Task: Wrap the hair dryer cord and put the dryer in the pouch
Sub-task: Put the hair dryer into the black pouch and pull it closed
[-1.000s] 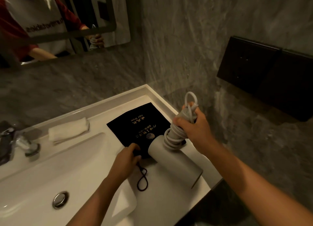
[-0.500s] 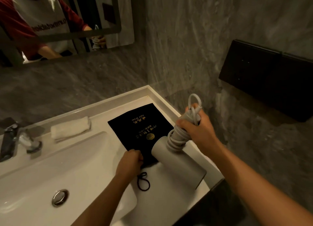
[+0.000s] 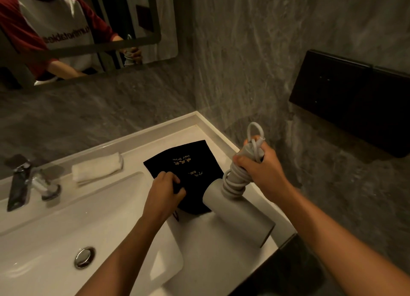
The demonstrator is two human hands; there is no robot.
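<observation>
A grey hair dryer hangs over the right end of the white counter, barrel pointing down to the right. Its grey cord is coiled around the handle, with a loop sticking up above my fist. My right hand is closed on the handle and the coil. A black pouch with gold lettering lies flat on the counter just left of the dryer. My left hand pinches the pouch's near edge, and the fabric there is bunched up. The drawstring is mostly hidden under that hand.
A white basin with a chrome drain takes up the left. A chrome tap stands at far left, a folded white towel behind the basin. A grey stone wall with a black panel rises close on the right.
My left hand has slid up along the pouch's near edge and gathered the fabric; the drawstring loop is now mostly covered. The dryer has stayed about where it was in my right hand.
</observation>
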